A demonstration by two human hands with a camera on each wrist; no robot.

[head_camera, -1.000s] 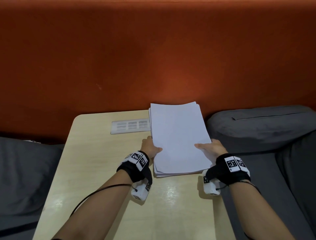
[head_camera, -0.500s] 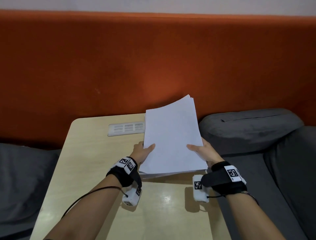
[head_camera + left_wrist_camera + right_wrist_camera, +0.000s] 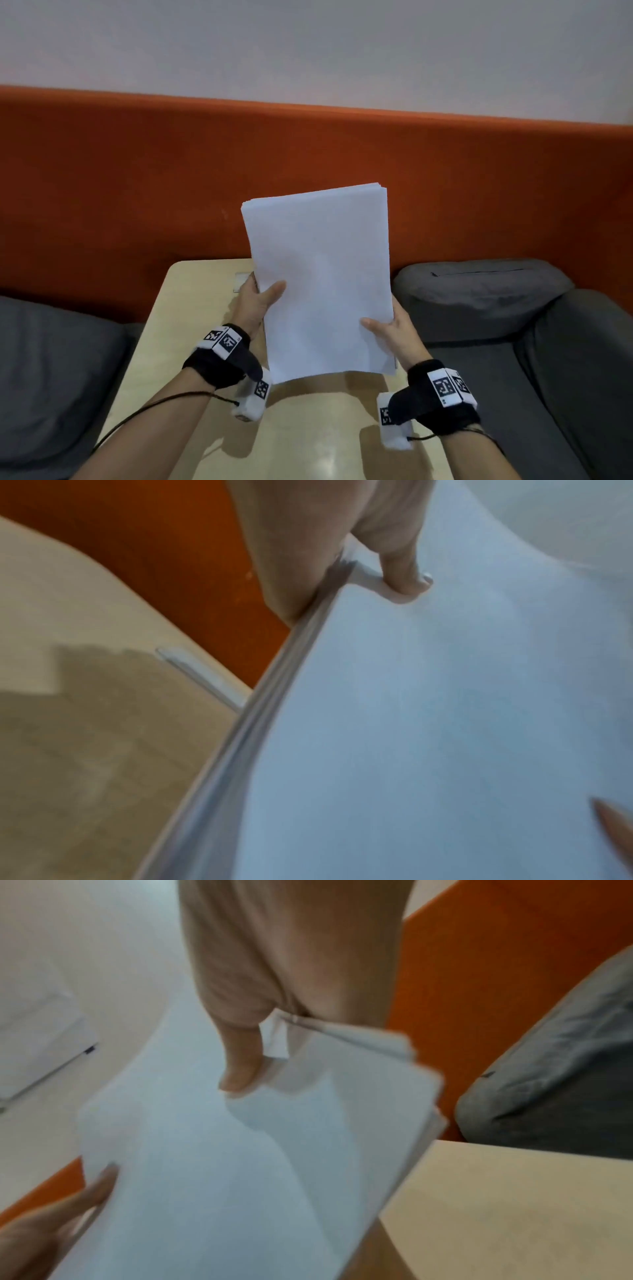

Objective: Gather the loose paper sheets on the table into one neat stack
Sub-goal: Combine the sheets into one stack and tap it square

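A thick stack of white paper sheets (image 3: pixel 322 281) is held nearly upright above the light wooden table (image 3: pixel 191 308), its top edge tilted away from me. My left hand (image 3: pixel 262 301) grips the stack's left edge, thumb across the front. My right hand (image 3: pixel 387 329) grips the right edge lower down, thumb on the front sheet. In the left wrist view the thumb (image 3: pixel 404 569) presses the sheet (image 3: pixel 445 723) and the layered edge shows. In the right wrist view the thumb (image 3: pixel 240 1066) pinches the paper (image 3: pixel 222 1177), whose corner sheets fan slightly.
A flat white socket plate (image 3: pixel 241 282) is set into the table's far edge, mostly hidden behind the stack. An orange padded wall (image 3: pixel 137 188) runs behind the table. Dark grey seat cushions lie on the left (image 3: pixel 51 377) and on the right (image 3: pixel 513 308).
The stack lay flat on the table a second ago. Both hands have lifted it and tipped it up until it stands nearly upright in the air.
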